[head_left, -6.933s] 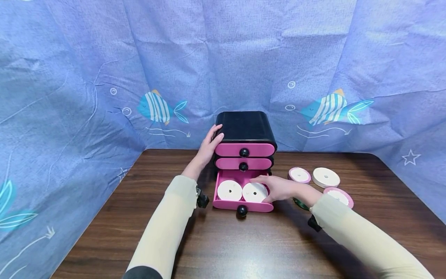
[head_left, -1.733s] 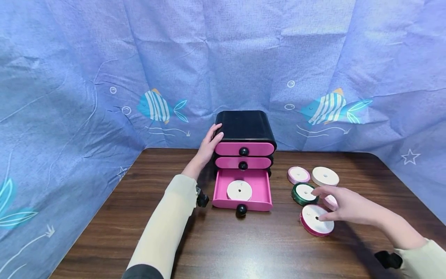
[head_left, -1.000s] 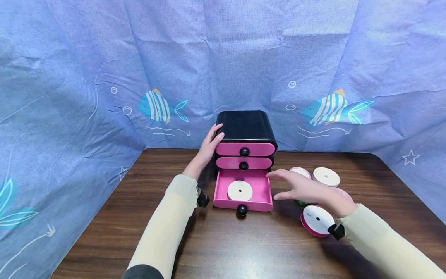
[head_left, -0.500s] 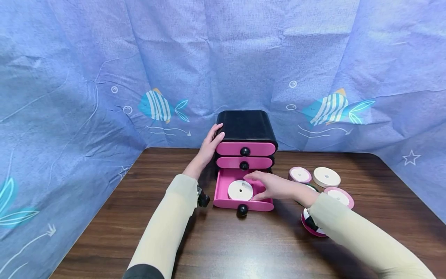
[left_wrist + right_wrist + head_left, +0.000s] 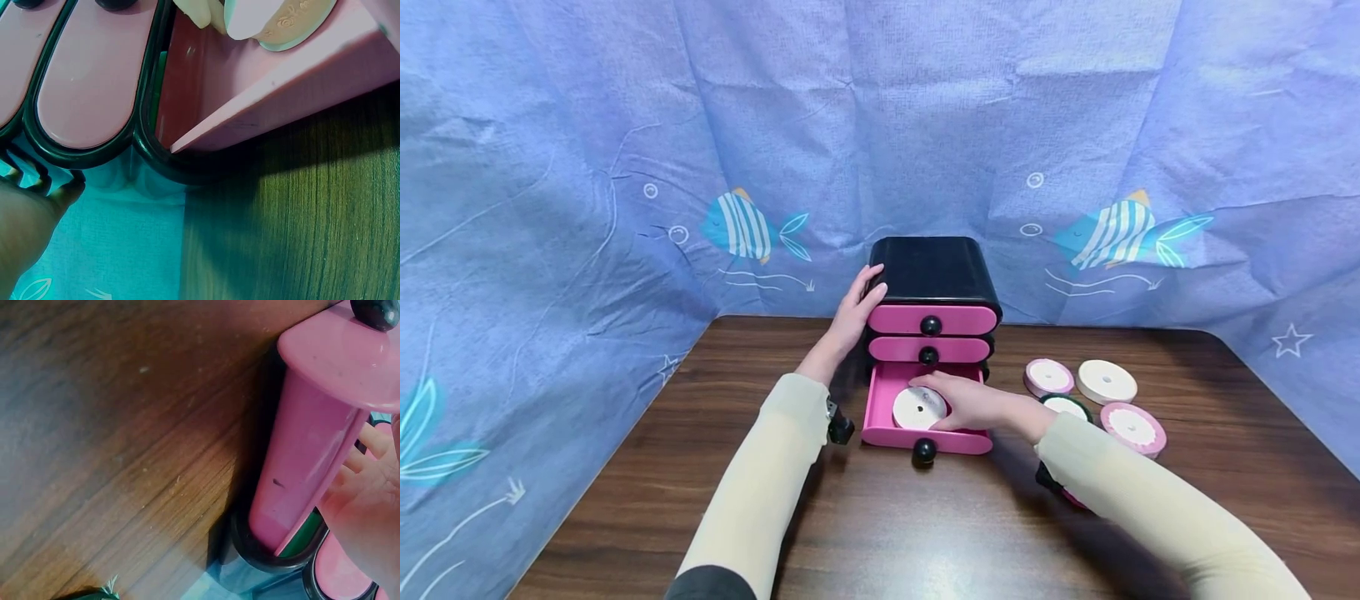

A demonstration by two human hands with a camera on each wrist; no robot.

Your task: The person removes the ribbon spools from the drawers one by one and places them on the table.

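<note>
A black cabinet (image 5: 934,268) with pink drawers and black knobs stands at the back of the table, its bottom drawer (image 5: 887,437) pulled out. Inside that drawer is a white-faced ribbon spool (image 5: 916,408). My right hand (image 5: 973,402) reaches in from the right and grips the spool, fingers at the far rim and thumb at the near one. From the left wrist, the spool (image 5: 297,22) looks tipped up, with cream embossed ribbon round its side. Against the cabinet's upper left side rests my left hand (image 5: 850,321), fingers extended along the edge.
Right of the cabinet lie several ribbon spools: a light pink one (image 5: 1049,377), a cream one (image 5: 1107,382), a green one (image 5: 1069,407) and a pink one (image 5: 1135,427). A dark pink spool (image 5: 1072,500) is mostly hidden under the right forearm. A blue fabric backdrop (image 5: 925,125) hangs behind.
Two spools lay in the drawer earlier; the dark pink one is now on the table at right. My right hand has come back left into the drawer and taken hold of the other. The left hand stays put.
</note>
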